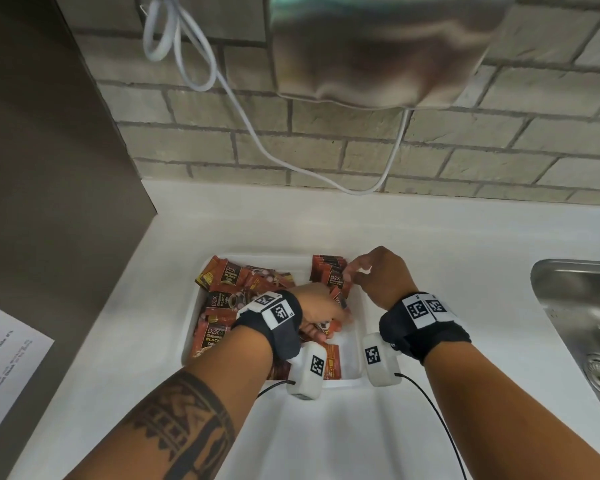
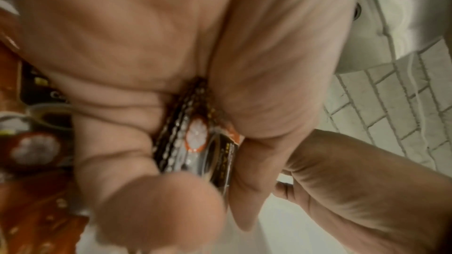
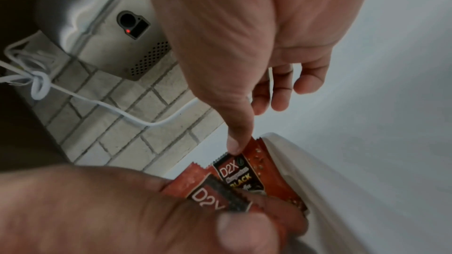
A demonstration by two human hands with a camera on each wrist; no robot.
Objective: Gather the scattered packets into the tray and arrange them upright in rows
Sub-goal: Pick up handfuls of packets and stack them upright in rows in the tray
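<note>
Red-orange packets (image 1: 218, 306) with black labels, white tray (image 1: 354, 327), white counter (image 1: 430, 237), grey-beige brick wall (image 1: 464, 150), perhaps steel-grey sink (image 1: 575, 306)

One white tray (image 1: 359, 355) lies under two hands: one left hand (image 1: 321, 308), one right hand (image 1: 378, 271). Packets (image 1: 218, 306) (overlapping, too heaped for an exact count) number well over a dozen. One sink (image 1: 582, 306) sits right of the right hand.
</note>
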